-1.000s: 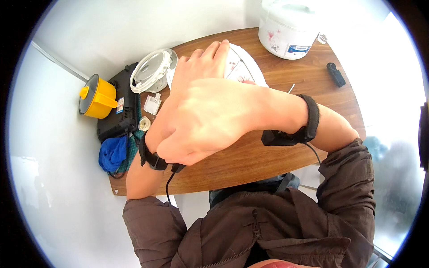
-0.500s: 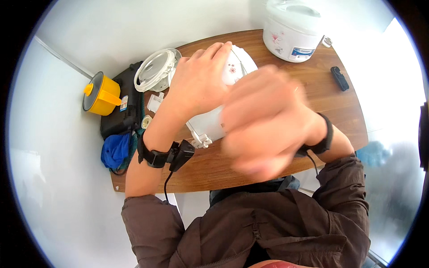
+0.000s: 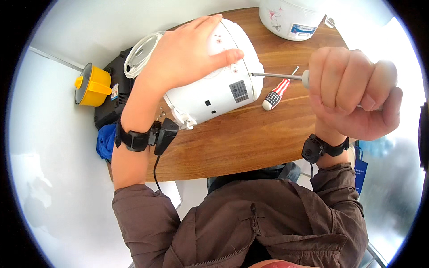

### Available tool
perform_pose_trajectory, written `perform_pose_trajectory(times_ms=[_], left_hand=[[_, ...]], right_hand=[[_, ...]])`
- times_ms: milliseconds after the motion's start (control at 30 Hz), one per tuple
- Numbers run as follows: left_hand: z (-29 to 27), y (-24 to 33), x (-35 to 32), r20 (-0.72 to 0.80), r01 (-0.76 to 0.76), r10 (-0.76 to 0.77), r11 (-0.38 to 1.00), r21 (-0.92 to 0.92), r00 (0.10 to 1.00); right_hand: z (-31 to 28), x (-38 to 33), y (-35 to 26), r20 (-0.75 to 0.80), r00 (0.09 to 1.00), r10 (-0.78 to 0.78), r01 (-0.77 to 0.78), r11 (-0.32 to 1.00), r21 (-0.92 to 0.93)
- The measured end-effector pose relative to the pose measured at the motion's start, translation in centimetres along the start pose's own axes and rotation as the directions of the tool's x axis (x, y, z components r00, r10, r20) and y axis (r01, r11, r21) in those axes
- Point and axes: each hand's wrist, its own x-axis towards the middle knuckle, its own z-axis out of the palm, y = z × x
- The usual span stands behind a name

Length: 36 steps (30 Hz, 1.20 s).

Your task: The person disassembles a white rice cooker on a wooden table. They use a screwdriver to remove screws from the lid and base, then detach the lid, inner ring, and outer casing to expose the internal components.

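A white rice cooker body (image 3: 222, 109) with a small floral print lies on its side on the wooden table, its base toward the right. Over its upper side my left hand (image 3: 185, 51) is clasped, thumb apart and fingers reaching across the far side. My right hand (image 3: 353, 91) makes a fist around the pale handle of a screwdriver (image 3: 281, 76). The shaft points left, its flat tip at the seam by the cooker's base. On the table just beyond the shaft lies another screwdriver (image 3: 277, 94) with a stars-and-stripes handle.
A second white rice cooker (image 3: 286, 22) stands at the back right. At left are a round lid (image 3: 142, 53), a yellow pot (image 3: 99, 85), a black case (image 3: 103, 115) and blue cloth (image 3: 105, 142). Small screws (image 3: 161, 112) lie by the cooker's left end.
My right hand, blurred over the cooker before, has moved right, and its screwdriver now shows. The cooker's label and two dark slots are uncovered. The whole view has shifted slightly.
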Motion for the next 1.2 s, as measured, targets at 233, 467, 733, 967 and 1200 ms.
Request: perform_pose_trajectory(times_ms=[233, 467, 733, 967, 1200], left_hand=[[-0.3, -0.3, 0.4, 0.016, 0.015, -0.014, 0.999, -0.043, 1.000], [-0.8, 0.8, 0.5, 0.056, 0.036, -0.036, 0.999, -0.007, 0.998], [-0.8, 1.6, 0.1, 0.035, 0.054, -0.055, 0.998, 0.032, 0.998], [-0.2, 1.0, 0.1, -0.019, 0.033, -0.032, 0.998, 0.061, 0.999], [-0.5, 0.2, 0.3, 0.034, 0.113, -0.112, 0.993, -0.031, 0.993]], right_hand=[[2.0, 0.2, 0.4, 0.034, 0.997, -0.066, 0.070, 0.987, -0.144], [8.8, -0.2, 2.2, 0.127, 0.982, -0.137, 0.183, 0.847, -0.500], [12.2, -1.6, 6.6, 0.185, 0.970, -0.157, 0.241, 0.709, -0.663], [13.4, -1.9, 8.4, 0.210, 0.973, -0.097, 0.226, 0.604, -0.765], [10.2, -1.2, 6.1, 0.190, 0.953, -0.238, 0.304, 0.762, -0.571]])
